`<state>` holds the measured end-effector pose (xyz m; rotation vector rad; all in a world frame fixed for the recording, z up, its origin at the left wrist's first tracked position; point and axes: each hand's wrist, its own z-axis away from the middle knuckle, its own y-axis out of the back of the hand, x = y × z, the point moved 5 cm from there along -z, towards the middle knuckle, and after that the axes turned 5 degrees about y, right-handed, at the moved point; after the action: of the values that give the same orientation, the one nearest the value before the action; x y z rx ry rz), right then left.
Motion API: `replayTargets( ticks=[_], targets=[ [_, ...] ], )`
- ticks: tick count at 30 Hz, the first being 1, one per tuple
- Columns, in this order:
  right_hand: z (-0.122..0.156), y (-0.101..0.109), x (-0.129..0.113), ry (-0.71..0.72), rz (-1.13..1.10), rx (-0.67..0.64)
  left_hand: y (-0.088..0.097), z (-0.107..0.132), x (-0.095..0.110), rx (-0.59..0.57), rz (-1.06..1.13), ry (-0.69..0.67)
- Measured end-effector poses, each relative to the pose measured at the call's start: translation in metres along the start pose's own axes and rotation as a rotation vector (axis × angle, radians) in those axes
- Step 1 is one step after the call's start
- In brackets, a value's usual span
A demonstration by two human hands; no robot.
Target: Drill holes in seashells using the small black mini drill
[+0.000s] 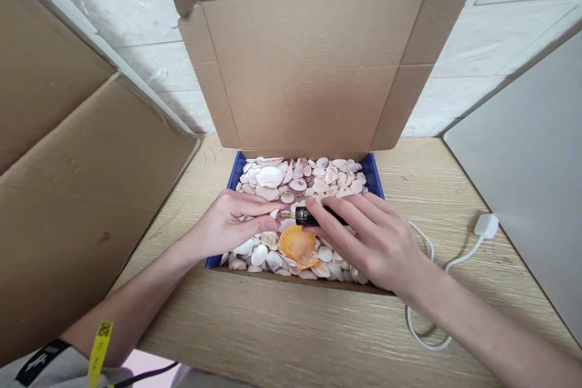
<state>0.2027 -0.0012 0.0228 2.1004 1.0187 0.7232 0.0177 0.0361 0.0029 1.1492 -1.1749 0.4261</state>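
Observation:
My left hand (231, 224) pinches a small white seashell (274, 214) between thumb and fingers. In my right hand (373, 233) is a black mini electric drill (307, 216), its brass-coloured chuck (286, 215) pointing left. The tip meets the shell or lies very close to it; I cannot tell which. Both hands hover over an open cardboard box (373, 176) with blue sides, filled with white and pinkish seashells (270, 176). Just below the drill, a large orange scallop shell (297, 245) lies on the others. My right hand hides part of the drill's body.
The box's lid (304, 66) stands raised against a white brick wall (136, 18). A white cable with a plug (486, 226) lies on the wooden table (254, 321) at right. Cardboard (77, 194) borders the left side, a pale panel (522, 133) the right.

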Motion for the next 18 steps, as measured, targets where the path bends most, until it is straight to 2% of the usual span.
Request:
replayTargets(
  ticks=[10, 18],
  targets=[
    [-0.002, 0.007, -0.004, 0.054, 0.089, 0.030, -0.002, -0.001, 0.004, -0.051, 0.011, 0.031],
    [-0.002, -0.004, -0.002, 0.023, 0.025, -0.045, 0.000, 0.000, 0.002, -0.017, -0.045, 0.005]
  ],
)
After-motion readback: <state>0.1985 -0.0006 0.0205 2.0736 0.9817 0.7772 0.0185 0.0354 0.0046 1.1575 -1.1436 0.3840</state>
